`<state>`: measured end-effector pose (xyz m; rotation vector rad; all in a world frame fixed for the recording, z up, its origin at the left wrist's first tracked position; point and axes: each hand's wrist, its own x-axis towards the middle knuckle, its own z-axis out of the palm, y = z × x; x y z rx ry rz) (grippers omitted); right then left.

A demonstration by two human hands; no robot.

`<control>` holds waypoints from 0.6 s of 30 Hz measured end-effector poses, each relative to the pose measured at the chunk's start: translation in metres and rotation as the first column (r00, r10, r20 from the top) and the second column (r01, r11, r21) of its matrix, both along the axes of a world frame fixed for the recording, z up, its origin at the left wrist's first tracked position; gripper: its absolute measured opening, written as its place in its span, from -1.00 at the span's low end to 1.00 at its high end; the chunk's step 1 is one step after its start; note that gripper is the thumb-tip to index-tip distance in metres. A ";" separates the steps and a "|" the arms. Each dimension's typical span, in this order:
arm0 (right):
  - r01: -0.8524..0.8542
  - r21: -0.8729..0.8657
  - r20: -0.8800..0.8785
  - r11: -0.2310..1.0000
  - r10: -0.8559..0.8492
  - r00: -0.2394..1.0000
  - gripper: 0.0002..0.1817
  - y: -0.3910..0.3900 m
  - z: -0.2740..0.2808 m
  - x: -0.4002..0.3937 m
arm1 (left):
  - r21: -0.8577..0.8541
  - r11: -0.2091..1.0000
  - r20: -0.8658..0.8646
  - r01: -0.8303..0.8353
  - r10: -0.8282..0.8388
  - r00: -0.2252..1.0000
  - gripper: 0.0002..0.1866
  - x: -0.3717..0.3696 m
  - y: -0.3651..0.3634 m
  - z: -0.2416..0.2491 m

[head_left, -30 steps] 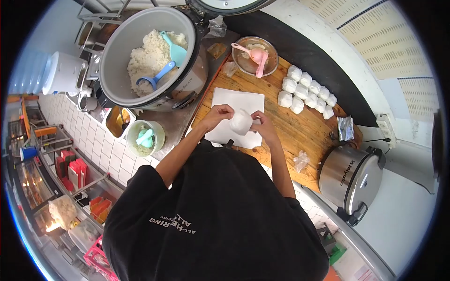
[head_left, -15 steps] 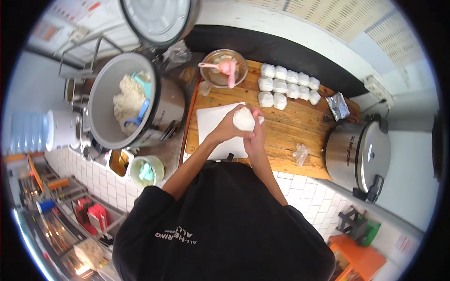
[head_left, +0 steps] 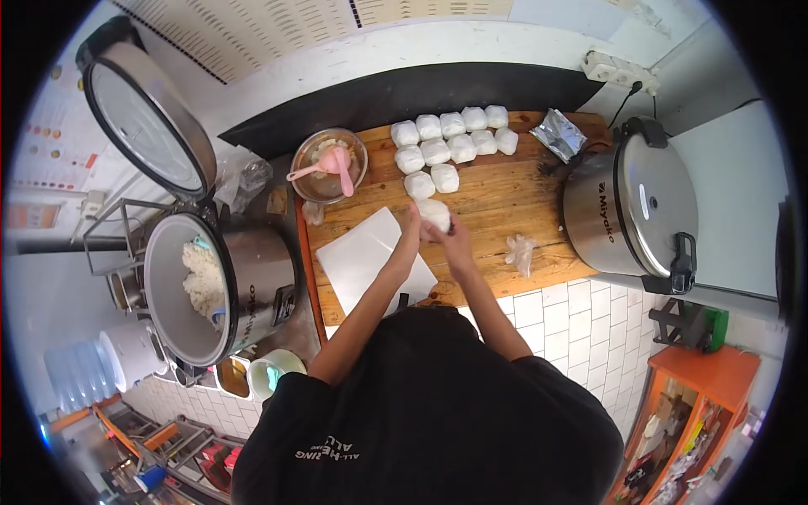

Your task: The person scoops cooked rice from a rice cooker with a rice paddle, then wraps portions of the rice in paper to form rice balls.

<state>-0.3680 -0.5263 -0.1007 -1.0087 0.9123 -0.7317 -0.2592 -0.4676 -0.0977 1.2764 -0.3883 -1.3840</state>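
Between my two hands is a white wrapped bundle [head_left: 434,215], close in front of the rows of similar wrapped bundles [head_left: 435,151] on the wooden table. My left hand [head_left: 411,233] holds its left side, fingers along it. My right hand [head_left: 454,242] grips its lower right side. White paper sheets [head_left: 369,257] lie on the table to the left of my hands. A metal bowl [head_left: 360,172] with pink scoops [head_left: 336,162] stands at the table's back left.
An open rice cooker [head_left: 268,290] holding rice [head_left: 202,282] stands left. A closed Miyako cooker [head_left: 599,202] stands right. Crumpled clear plastic [head_left: 520,253] and a silver packet [head_left: 559,135] lie on the table. A power strip [head_left: 612,69] is on the wall.
The view has turned, shifting the table's contents left. Both hands have moved with the bundle toward the front of the rows, and it is now right beside them.
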 end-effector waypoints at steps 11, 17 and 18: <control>-0.043 -0.320 -0.802 0.947 -0.246 0.544 -0.07 -0.187 -0.183 -0.021 | 0.314 0.941 0.299 -0.125 0.027 0.954 -0.43 0.068 0.166 -0.032; -0.206 -0.737 -0.676 0.644 -0.714 0.186 -0.35 -0.161 -0.132 0.013 | 0.381 0.865 0.307 -0.326 0.215 0.927 -0.49 0.059 0.270 -0.045; -0.130 -0.871 -0.470 0.474 -0.725 0.503 -0.44 -0.147 -0.091 0.027 | 0.401 0.845 0.287 -0.354 0.251 0.924 -0.52 0.056 0.280 -0.047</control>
